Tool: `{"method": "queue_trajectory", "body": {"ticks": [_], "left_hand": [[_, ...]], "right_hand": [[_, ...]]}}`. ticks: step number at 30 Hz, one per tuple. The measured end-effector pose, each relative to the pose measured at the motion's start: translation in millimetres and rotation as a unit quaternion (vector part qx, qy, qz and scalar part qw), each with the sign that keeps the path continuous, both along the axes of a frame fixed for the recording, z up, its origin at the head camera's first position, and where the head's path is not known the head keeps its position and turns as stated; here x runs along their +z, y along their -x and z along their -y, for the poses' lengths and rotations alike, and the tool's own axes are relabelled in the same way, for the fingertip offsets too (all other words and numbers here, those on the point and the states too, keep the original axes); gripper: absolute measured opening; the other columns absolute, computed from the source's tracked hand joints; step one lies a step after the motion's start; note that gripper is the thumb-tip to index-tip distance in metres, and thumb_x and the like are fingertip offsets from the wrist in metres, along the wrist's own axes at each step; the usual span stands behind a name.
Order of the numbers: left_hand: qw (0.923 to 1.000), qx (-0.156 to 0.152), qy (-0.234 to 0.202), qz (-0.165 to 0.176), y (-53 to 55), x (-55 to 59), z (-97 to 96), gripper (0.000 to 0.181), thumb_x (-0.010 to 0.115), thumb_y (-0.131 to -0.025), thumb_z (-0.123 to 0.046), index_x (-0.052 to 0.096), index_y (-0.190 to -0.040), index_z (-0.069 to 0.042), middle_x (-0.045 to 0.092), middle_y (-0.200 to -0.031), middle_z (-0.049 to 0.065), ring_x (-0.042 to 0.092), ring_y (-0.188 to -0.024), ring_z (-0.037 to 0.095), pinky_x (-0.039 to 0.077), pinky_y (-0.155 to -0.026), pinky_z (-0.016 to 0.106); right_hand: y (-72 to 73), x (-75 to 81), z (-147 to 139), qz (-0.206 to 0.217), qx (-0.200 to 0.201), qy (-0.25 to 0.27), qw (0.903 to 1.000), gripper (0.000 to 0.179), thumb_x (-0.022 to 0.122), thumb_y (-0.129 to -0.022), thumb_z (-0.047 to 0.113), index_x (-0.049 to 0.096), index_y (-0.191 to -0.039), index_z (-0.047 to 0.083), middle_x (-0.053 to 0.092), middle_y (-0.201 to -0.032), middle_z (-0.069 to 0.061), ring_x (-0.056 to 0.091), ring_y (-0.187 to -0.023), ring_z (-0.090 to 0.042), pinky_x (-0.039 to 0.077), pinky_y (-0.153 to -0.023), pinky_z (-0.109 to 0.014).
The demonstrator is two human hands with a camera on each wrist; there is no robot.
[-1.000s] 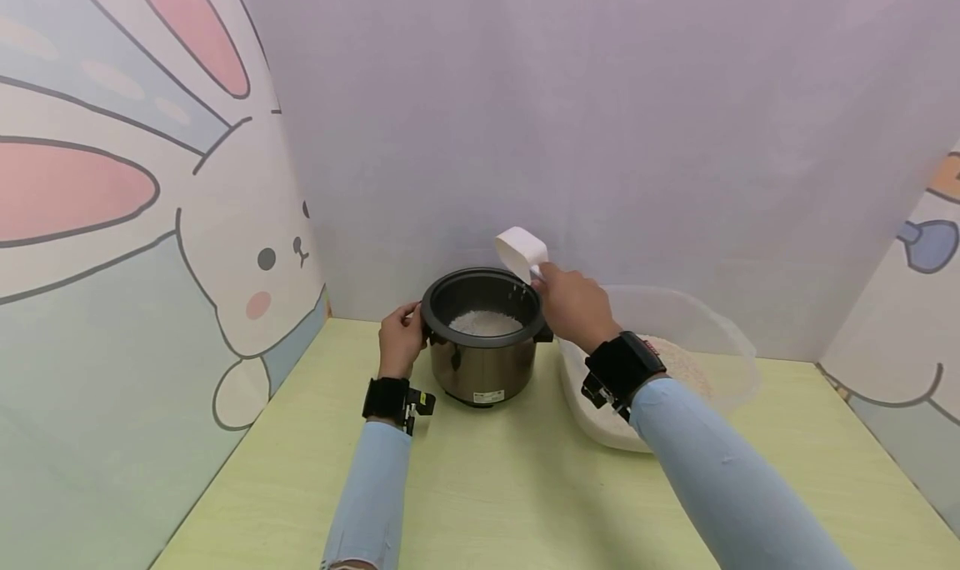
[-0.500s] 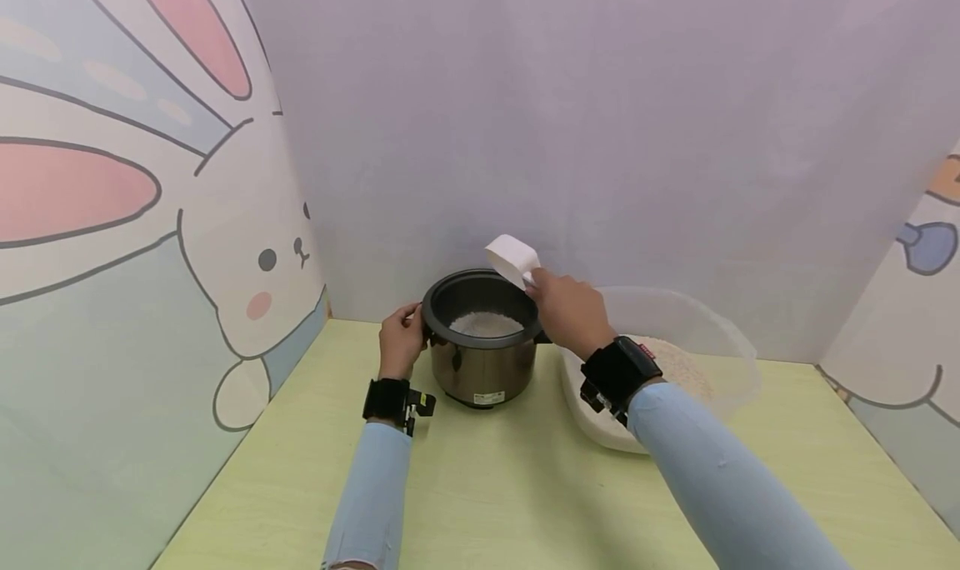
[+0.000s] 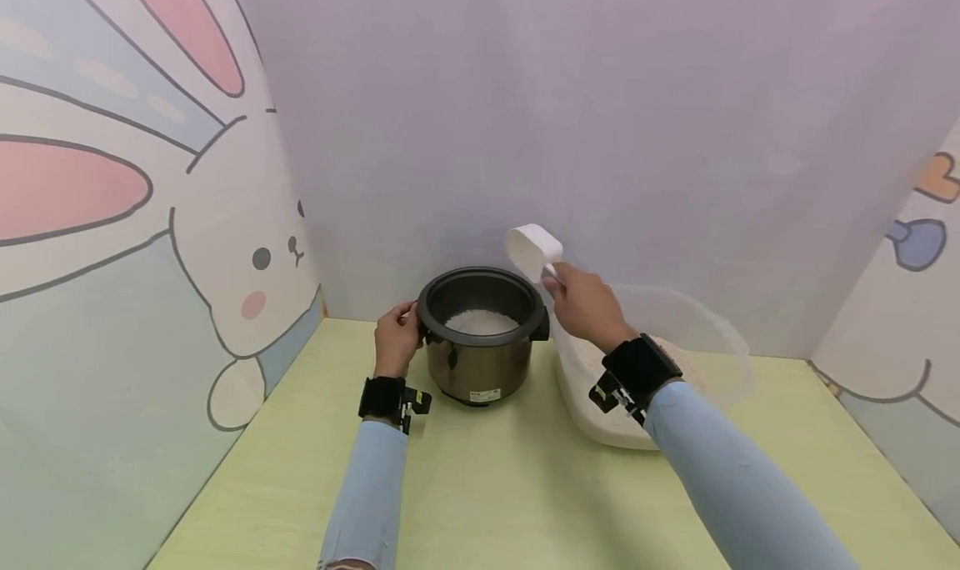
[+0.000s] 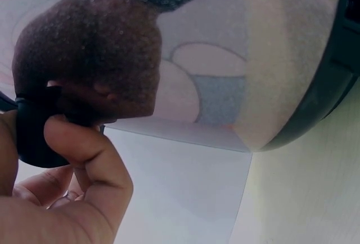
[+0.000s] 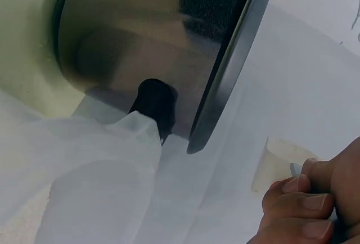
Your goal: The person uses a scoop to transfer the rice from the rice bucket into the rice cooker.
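Observation:
A dark metallic rice cooker point(image 3: 480, 366) stands lidless on the table, with white rice point(image 3: 482, 322) in the bottom of its pot. My left hand point(image 3: 397, 338) grips its black side handle point(image 4: 42, 134), thumb and fingers around it. In my right hand point(image 3: 591, 307) is the handle of a white measuring scoop point(image 3: 534, 252), raised above the right rim of the cooker. The scoop is tilted, its mouth toward the left, and no grains show falling from it. Curled fingers point(image 5: 315, 202) wrap the scoop's handle in the right wrist view.
To the right of the cooker is a translucent plastic bag point(image 3: 675, 307) with pale grain inside, in a whitish tub point(image 3: 600, 424) partly under my right arm. A lilac cloth backdrop point(image 3: 600, 120) rises behind. Rabbit-print panels point(image 3: 247, 303) flank the table.
The scoop dipped left over the pot, then moved back up and right with my right hand. Grains falling one second ago no longer show. My left hand keeps its hold on the cooker handle.

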State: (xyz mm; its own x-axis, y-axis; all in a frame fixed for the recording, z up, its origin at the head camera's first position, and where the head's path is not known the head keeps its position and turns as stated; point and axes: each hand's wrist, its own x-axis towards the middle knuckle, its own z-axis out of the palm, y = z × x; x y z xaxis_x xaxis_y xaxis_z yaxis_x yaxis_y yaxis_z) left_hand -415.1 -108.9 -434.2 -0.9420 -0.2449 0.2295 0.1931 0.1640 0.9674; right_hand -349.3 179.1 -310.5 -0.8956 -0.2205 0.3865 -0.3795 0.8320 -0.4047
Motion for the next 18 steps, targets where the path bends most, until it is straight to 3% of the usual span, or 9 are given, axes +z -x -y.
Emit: {"method": "queue_trajectory", "body": {"ticks": [4, 7, 13, 18], "left_hand": [[1.0, -0.003, 0.005, 0.001, 1.3, -1.5, 1.6, 0.033, 0.059, -0.106, -0.026, 0.07, -0.127, -0.002, 0.067, -0.089, 0.015, 0.059, -0.059, 0.014, 0.052, -0.054, 0.021], [0.9999, 0.0, 0.01, 0.003, 2.2, -2.1, 2.6, 0.033, 0.058, -0.107, -0.025, 0.07, -0.127, -0.002, 0.067, -0.089, 0.014, 0.059, -0.059, 0.014, 0.052, -0.054, 0.021], [1.0, -0.003, 0.001, 0.007, 1.8, 0.1, 1.4, 0.034, 0.059, -0.106, -0.026, 0.07, -0.127, -0.002, 0.068, -0.092, 0.016, 0.06, -0.059, 0.014, 0.052, -0.054, 0.021], [0.9999, -0.007, -0.004, 0.015, 0.6, 1.0, 0.1, 0.034, 0.059, -0.106, -0.027, 0.07, -0.128, -0.004, 0.069, -0.095, 0.016, 0.061, -0.062, 0.014, 0.054, -0.056, 0.021]], "right_hand": [[-3.9, 0.4, -19.8, 0.002, -0.006, 0.009, 0.9999, 0.024, 0.046, -0.111, 0.017, 0.06, -0.118, -0.002, 0.053, -0.078, -0.012, 0.045, -0.063, -0.024, 0.035, -0.065, -0.04], [-8.4, -1.2, -36.4, 0.008, -0.017, 0.0, 0.9998, 0.028, 0.045, -0.111, 0.017, 0.059, -0.125, -0.004, 0.054, -0.078, -0.012, 0.044, -0.061, -0.024, 0.034, -0.064, -0.04], [-17.7, -8.9, -70.3, 0.03, -0.042, -0.017, 0.9985, 0.033, 0.045, -0.111, 0.015, 0.055, -0.132, -0.009, 0.063, -0.092, -0.021, 0.053, -0.068, -0.028, 0.038, -0.066, -0.044], [-22.0, -18.8, -97.8, 0.053, -0.068, -0.043, 0.9954, 0.028, 0.045, -0.111, 0.016, 0.058, -0.122, -0.006, 0.062, -0.089, -0.018, 0.055, -0.071, -0.029, 0.039, -0.067, -0.045]]}}
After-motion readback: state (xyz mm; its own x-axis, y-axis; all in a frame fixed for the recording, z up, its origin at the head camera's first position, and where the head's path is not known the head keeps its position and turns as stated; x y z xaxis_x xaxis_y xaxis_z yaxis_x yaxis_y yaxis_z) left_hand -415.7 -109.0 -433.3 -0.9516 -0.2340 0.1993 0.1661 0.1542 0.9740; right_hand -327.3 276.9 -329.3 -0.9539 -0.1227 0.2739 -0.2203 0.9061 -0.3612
